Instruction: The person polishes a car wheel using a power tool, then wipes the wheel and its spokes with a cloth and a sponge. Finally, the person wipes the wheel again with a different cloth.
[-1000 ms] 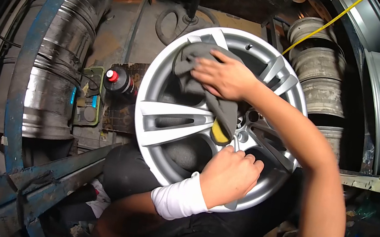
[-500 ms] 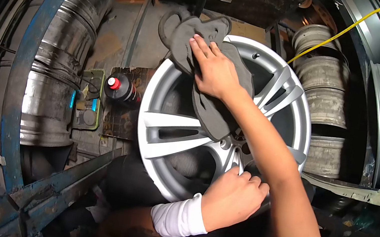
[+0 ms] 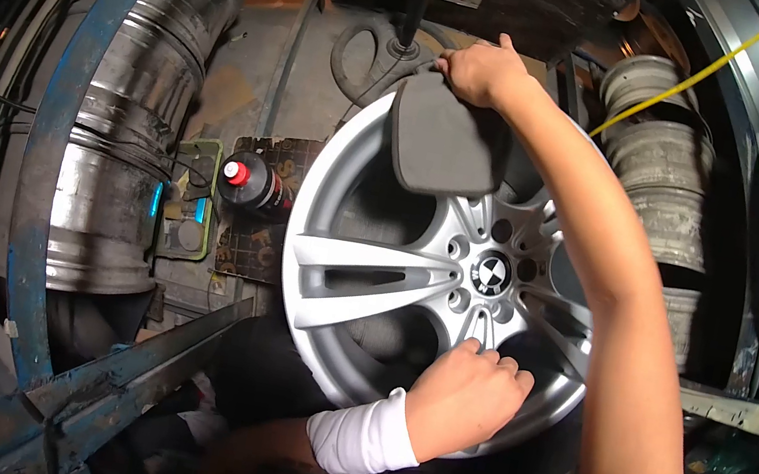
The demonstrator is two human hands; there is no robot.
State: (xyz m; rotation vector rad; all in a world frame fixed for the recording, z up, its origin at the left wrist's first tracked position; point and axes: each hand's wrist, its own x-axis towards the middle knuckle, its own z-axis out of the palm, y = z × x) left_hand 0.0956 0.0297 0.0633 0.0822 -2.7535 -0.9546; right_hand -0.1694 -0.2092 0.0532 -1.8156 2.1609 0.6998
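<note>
Cloth [image 3: 448, 137] extends from right grip [image 3: 482, 70] — toward wheel hub [image 3: 492, 273].

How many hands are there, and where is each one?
2. The left hand, with a white wristband, is low on the silver spoked wheel. The right hand holds a dark grey cloth over the wheel's upper part. No others show.
</note>
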